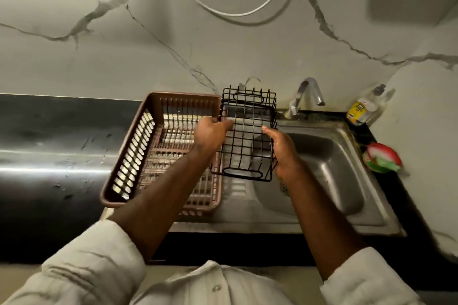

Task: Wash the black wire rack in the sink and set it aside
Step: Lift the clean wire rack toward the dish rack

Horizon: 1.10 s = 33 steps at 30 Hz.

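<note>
Here both hands grip the black wire rack (246,134): left hand (210,135) at its nine o'clock edge, right hand (285,153) at four o'clock, held above the sink's (329,156) rim. Best shift it toward two o'clock, under the tap (308,94), keeping both grips firm.

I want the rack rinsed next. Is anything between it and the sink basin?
Nothing visible. Both the left hand and right hand hold the rack in the air over the sink's left edge. The basin looks bare, and the tap stands further right.
</note>
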Motion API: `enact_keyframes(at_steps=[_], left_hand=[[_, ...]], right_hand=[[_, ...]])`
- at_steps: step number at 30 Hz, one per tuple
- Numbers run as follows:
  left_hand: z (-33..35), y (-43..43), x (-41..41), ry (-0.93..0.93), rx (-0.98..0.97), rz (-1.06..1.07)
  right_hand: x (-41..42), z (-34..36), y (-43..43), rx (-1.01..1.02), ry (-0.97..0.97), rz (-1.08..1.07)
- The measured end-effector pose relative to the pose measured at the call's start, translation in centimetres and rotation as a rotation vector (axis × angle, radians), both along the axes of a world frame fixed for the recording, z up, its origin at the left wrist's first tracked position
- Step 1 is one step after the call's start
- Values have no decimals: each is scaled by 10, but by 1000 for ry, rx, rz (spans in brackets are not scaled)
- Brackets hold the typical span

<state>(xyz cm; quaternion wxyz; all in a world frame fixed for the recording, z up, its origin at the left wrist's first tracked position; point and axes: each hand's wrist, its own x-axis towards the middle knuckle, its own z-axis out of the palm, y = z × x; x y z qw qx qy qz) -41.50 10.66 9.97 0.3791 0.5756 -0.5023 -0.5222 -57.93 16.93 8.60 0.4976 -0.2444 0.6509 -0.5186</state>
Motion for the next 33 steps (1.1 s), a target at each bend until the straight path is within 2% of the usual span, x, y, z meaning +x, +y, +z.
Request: enact_keyframes(at_steps=[8,14,19,23,33], left_hand=[[3,-36,106,-30,11,8],[-20,-49,146,-48,30,52],[-51,-52,163,-95,82,54],[-74,-53,168,-123,134,46],[-100,-56,169,-161,209,34]], right_hand=[[106,10,-33,-4,0,-23],[146,4,-45,30,19,22],[161,-34,-58,185,-7,45],[174,-36,-56,285,-26,62],[181,-54,-60,329,19,92]])
